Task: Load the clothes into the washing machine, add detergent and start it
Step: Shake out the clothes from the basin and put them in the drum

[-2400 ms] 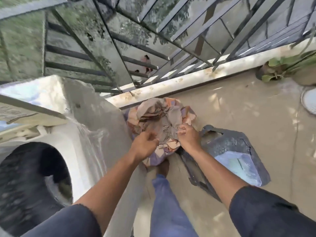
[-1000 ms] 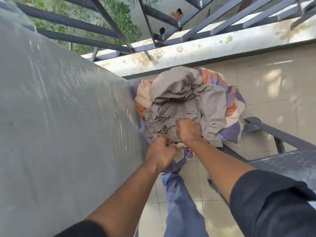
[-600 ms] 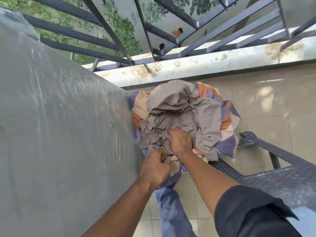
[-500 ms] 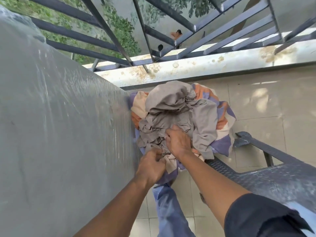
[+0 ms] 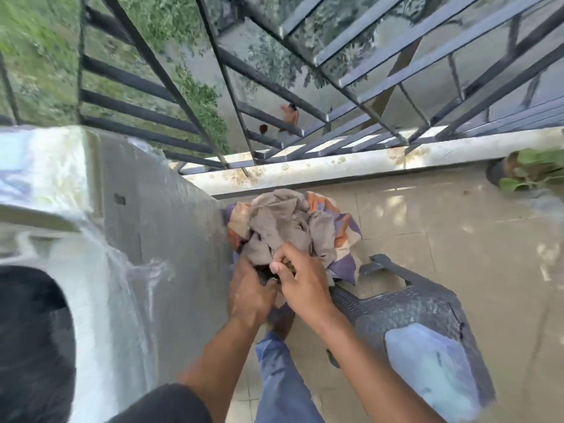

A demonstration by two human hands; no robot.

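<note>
Both hands, the left hand and right hand, gripped the clothes beside the washing machine; loading, detergent and starting all seemingly remained undone

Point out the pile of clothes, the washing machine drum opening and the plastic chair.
pile of clothes [image 5: 287, 221], head view, grey top garment.
washing machine drum opening [image 5: 30, 340], head view, dark interior.
plastic chair [image 5: 406, 309], head view, seat.
</note>
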